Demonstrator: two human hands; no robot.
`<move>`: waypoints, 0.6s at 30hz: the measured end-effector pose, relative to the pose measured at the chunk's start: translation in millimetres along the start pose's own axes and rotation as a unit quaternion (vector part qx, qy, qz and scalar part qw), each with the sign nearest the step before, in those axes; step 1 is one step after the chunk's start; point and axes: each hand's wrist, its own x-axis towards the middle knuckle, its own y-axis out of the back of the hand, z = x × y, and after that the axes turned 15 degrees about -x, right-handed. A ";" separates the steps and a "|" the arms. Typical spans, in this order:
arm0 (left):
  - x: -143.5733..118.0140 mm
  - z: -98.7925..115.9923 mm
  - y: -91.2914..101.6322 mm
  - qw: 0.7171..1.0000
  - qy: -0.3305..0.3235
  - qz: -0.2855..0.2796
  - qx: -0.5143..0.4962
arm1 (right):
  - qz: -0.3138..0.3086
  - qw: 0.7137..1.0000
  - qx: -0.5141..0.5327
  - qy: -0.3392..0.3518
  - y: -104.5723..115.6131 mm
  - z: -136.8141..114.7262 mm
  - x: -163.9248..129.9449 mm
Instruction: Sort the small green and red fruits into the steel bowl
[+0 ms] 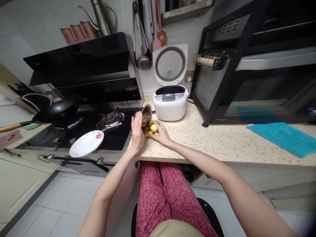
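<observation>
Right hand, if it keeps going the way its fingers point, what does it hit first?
The right hand points left, already against the pile of small fruits; past them is the left hand. Depth is unclear.

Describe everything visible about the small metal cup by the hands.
The metal cup is a small, shiny steel-looking container, tipped on its side with its dark mouth facing the small fruits heaped on the speckled counter. The left hand is beside it; whether the fingers grip it is unclear. The right hand cups the fruits.
</observation>
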 end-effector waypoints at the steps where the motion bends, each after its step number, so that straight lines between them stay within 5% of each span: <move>1: -0.6 -1.0 -0.1 1.000 0.002 0.000 0.004 | -0.001 1.000 -0.005 0.002 0.3 -0.1 0.3; 18: -2.5 -19.7 8.5 0.999 0.011 0.038 0.026 | 0.003 0.999 -0.043 -0.010 -3.9 0.2 -0.8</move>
